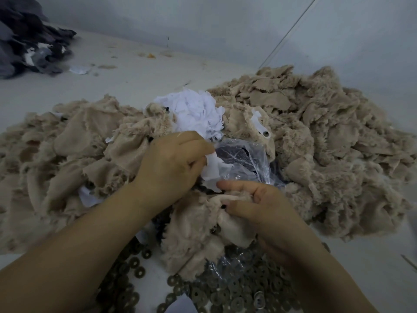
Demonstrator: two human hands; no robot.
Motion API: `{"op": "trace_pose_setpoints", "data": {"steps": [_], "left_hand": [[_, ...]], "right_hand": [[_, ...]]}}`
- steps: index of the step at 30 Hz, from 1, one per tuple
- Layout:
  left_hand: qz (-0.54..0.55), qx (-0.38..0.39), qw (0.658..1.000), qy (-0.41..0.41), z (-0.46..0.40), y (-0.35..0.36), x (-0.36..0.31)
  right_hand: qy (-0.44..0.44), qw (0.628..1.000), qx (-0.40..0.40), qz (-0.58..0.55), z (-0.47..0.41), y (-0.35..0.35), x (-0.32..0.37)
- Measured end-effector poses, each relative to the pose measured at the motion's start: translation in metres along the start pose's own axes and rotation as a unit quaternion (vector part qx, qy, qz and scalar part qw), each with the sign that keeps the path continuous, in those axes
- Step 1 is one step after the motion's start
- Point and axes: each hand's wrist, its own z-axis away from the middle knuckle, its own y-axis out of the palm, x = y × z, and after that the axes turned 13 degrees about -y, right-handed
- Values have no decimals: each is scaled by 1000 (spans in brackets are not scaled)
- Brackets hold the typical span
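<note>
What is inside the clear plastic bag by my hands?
Dark contents show through the plastic bag; too crumpled to identify. A white scrap in the left hand covers its near corner.

- The single view sits at the person's head, facing forward and steeply down along both forearms onto the table (135, 82).
- It is near: the left hand (171, 163) and right hand (266, 206) fill the lower middle (a wide-angle lens, so the edges bow).
- The beige fabric pile (316, 132) spans the middle of the frame, and the wall (225, 23) closes off the top.
</note>
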Motion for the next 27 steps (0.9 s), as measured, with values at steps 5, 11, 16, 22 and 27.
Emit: {"op": "trace_pose_setpoints", "data": {"steps": [5,11,16,22,27], "left_hand": [[40,46,996,65,-7,-1,8],[81,88,990,79,1,14,-7],[208,132,963,-110,9,19,-14],[317,323,863,-224,5,11,2],[266,422,844,-199,1,-1,14]], "right_hand": [[-33,999,-23,-33,0,0,3],[-56,997,-36,-29,2,7,1],[-49,997,-57,-17,3,10,2],[-45,993,-90,-58,1,7,5],[-65,993,-79,-64,2,2,5]]}}
